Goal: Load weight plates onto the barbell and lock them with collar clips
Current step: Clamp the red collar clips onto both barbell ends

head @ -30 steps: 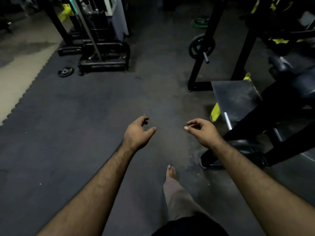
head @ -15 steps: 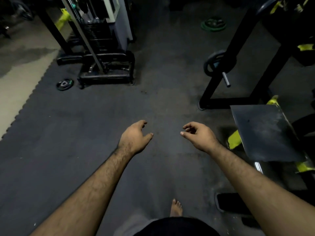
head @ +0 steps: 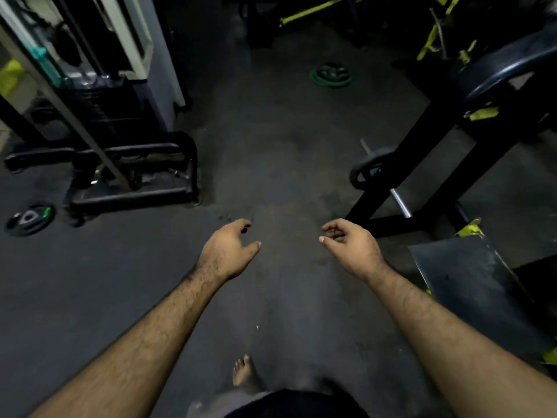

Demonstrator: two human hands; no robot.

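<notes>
Closest to me, a bare foot [head: 243,371] stands on the dark rubber gym floor [head: 90,297], just ahead of the black shorts at the bottom edge. Both my forearms reach forward over that floor. My left hand [head: 226,250] hangs with fingers loosely curled and thumb out, holding nothing; my right hand [head: 349,245] is the same, fingers relaxed and bent inward, also empty. To my right lies a flat grey metal footplate [head: 470,285] with yellow edging. Beyond the right hand, a small black round weight plate [head: 366,168] sits on a steel peg [head: 401,203] of the black steel rack frame [head: 422,164]. Off to the left, a black weight plate with a green mark [head: 29,220] lies flat on the floor beside a dark cable machine base [head: 132,176]. Farthest out, a green-rimmed stack of plates [head: 331,75] rests on the floor. I cannot see any barbell or collar clips clearly.
</notes>
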